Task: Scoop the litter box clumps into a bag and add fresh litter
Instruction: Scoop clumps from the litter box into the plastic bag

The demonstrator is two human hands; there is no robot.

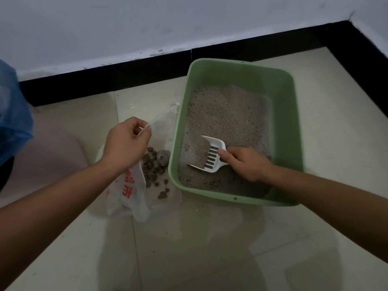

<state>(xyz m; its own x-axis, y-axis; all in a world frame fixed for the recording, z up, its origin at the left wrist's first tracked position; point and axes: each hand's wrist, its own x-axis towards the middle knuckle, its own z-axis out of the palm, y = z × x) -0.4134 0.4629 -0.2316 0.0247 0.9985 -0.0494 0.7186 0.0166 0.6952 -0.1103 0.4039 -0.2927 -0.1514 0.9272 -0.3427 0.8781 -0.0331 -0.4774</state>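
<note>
One green litter box (288,114) filled with litter (228,114); one bag (134,198) of clumps (154,167), handle pinched by left hand (126,143); one scoop (212,156) gripped by right hand (247,163).

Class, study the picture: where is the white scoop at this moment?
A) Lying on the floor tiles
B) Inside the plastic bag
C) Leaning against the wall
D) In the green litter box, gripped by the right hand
D: the right hand grips the scoop, which is dug into the litter inside the box, while the left hand holds the bag.
</note>
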